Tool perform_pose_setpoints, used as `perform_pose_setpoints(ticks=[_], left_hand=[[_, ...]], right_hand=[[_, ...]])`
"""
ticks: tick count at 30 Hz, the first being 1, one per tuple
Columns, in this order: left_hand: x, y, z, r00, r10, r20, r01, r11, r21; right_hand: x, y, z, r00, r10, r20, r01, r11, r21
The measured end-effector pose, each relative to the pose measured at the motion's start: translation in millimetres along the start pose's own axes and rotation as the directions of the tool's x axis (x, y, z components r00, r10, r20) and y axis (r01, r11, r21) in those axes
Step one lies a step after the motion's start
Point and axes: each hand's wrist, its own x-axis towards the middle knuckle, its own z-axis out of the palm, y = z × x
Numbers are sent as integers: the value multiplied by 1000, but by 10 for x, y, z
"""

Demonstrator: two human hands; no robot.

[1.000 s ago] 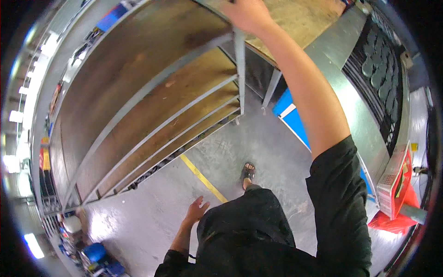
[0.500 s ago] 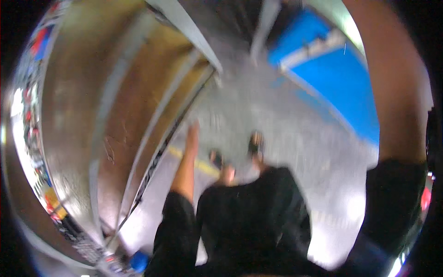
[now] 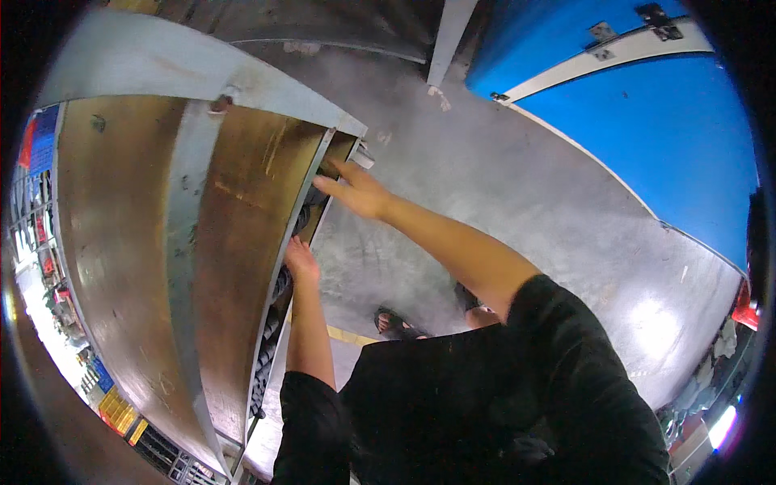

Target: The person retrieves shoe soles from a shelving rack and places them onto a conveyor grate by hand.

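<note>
At the outer edge of a tall rack with brown boards (image 3: 242, 194) and grey metal rails, both my hands reach into a narrow shelf gap. A row of black, ribbed, coil-like parts (image 3: 265, 356) lies along that shelf. My left hand (image 3: 301, 260) is at the middle of the row, its fingertips hidden behind the rail and among the black parts. Farther along, near the rack's far corner, my right hand (image 3: 360, 194) extends into the gap. Its thumb and fingers are apart, the tips partly in shadow, and I see nothing held in it.
A large blue cabinet (image 3: 638, 137) with black hinges stands at the far right. Beyond the rack's far corner a grey metal post (image 3: 449, 44) meets the grey concrete floor (image 3: 412, 234). My sandalled feet show below. Crowded shelves with colourful items (image 3: 121, 408) lie at the far left.
My right arm has swung from the right side across to the rack. The left hand has gone from beside the rack into the shelf gap. The blurred view is now sharper.
</note>
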Motion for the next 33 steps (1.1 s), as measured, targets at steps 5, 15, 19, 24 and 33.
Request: perform_pose_setpoints(ticks=[5,15,19,24,33], left_hand=[[-141,-727,742,967,-240,83,253,940,-228],[784,-186,395,811,-203,549,-585,-241,774],[1491,225,-271,832,-24,555,-545,-230,807],[1582,537,-393,774,144,617,-592,-184,785],[501,34,469,614,304,729,-749,516,415]], right_hand=[[981,941,-399,979,205,18,-204,977,-69],[1720,1195,-475,975,93,203,-73,992,-100],[1612,633,154,970,125,210,-129,992,7],[1556,152,-113,877,337,343,-359,933,1],[1148,269,-372,953,43,301,-178,882,436]])
